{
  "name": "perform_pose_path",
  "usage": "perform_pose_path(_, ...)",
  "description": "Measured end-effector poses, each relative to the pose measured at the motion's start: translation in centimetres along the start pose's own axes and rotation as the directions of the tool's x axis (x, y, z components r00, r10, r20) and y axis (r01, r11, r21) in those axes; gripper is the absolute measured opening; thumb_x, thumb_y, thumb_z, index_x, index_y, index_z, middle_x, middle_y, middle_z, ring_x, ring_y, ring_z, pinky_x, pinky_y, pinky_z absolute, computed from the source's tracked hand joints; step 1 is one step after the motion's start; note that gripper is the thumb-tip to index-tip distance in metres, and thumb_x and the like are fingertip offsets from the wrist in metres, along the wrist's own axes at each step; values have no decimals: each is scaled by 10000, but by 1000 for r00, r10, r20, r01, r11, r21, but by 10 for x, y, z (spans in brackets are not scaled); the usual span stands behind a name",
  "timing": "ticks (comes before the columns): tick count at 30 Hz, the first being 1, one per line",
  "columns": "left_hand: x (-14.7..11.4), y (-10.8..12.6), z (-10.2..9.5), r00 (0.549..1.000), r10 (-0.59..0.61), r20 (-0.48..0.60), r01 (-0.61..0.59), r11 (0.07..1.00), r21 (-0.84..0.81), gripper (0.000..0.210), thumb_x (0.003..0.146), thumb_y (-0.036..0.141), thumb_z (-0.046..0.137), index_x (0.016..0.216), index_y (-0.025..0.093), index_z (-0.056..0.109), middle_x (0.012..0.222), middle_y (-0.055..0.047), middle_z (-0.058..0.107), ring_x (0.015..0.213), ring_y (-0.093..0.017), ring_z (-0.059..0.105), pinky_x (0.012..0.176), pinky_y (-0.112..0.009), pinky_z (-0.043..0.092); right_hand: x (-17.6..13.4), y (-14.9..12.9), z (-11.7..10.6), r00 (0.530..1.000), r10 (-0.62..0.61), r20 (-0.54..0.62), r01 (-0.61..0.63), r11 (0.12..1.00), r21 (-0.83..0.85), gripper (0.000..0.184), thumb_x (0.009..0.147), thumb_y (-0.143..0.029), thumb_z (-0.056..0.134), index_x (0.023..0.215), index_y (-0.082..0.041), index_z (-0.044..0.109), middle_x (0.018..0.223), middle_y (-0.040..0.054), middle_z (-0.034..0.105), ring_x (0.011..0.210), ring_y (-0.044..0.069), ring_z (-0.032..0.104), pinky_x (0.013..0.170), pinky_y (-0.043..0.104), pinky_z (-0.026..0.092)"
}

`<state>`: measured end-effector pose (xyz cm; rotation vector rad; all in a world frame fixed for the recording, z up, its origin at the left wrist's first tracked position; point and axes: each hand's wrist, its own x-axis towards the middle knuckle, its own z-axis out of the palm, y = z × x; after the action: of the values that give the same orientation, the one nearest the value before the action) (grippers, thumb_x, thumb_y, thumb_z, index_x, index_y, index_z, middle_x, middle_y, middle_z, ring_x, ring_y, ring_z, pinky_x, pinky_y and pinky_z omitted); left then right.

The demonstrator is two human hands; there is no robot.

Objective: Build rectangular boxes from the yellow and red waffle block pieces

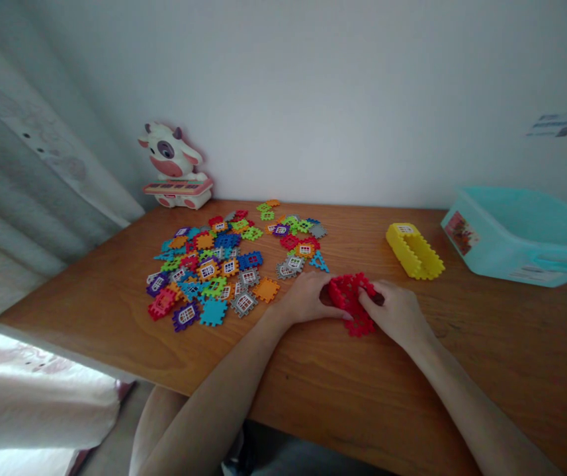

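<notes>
And here we have the red assembly low and just right of centre, near the front of the table; the left hand is clamped on its left side, thumb along the lower edge, and the right hand is closed on its right side, thumb pressed onto the red plates; so we see both grips on the one thing, with the fingers on the far side hidden from us.

How far along are we? The yellow assembly lies to the right, its toothed plates joined into a hollow, open form with a white window near its back end; we would call that one done or well advanced, and the red one part-built, with walls meeting at an angle; what is left, by our reckoning, is the broad pile of loose pieces on the left and the smaller cluster behind the left hand, mostly flat and unjoined, with a blue triangle at its near edge.

Out to the surface and the room: we have a brown wooden table set against a pale wall; a turquoise bin sits at far right; a toy cow with a keyboard stands at the back left corner, and a light curtain hangs beside it.
</notes>
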<state>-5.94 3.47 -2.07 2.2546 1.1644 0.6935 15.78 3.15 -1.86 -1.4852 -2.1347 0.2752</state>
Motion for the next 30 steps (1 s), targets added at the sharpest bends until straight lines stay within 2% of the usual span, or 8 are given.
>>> perform_pose_path(8,1,-3,3,1000,5,-17,-5,999,36,558,706,635,805,1035,201,679,1017,-63,722,952,-252,648,881,-361,480,1,0,3,998,10,57,-12,999,43,296,877,-350,469,661,-238,637,638,51,691,567,206,618,557,300,379)
perform_pose_path(11,0,-4,3,1000,-12,-2,12,999,33,555,697,633,813,1027,206,681,1017,-60,722,959,-252,648,885,-359,482,0,-2,4,998,6,67,-6,1000,2,286,879,-338,470,662,-235,624,637,55,681,564,204,608,559,303,376)
perform_pose_path(16,0,-5,1,1000,-8,-3,8,999,35,570,692,622,822,1059,211,678,1040,-59,723,977,-250,648,886,-349,484,-4,-5,7,996,-59,64,63,996,-68,236,894,-315,468,779,-225,654,740,74,695,657,221,637,628,313,414)
perform_pose_path(20,-1,-6,2,1000,0,-10,0,1000,25,549,707,627,807,1030,201,681,1035,-70,725,982,-258,653,902,-358,483,-5,-4,12,997,-59,52,62,996,-58,225,904,-345,484,830,-215,652,789,88,695,714,244,647,652,328,433)
perform_pose_path(23,-1,-5,-1,998,56,17,-56,998,-18,541,693,610,826,1027,209,687,1045,-66,732,1007,-263,658,949,-371,473,-2,-1,13,999,-32,43,32,999,-11,231,910,-354,482,827,-219,649,793,89,695,724,248,646,662,336,447)
perform_pose_path(26,-2,-6,-6,986,151,76,-139,980,-143,559,692,560,849,1102,216,690,1094,-63,734,1028,-253,666,962,-359,477,1,3,8,996,-28,90,19,995,100,216,902,-342,497,831,-230,668,815,85,721,747,250,666,699,345,478)
perform_pose_path(30,-4,-9,-10,983,140,116,-105,958,-266,576,751,493,826,1242,236,668,1150,-65,727,1009,-229,675,894,-325,509,1,5,0,974,-87,209,28,962,271,185,889,-347,558,883,-252,716,914,64,778,835,258,709,772,356,520)
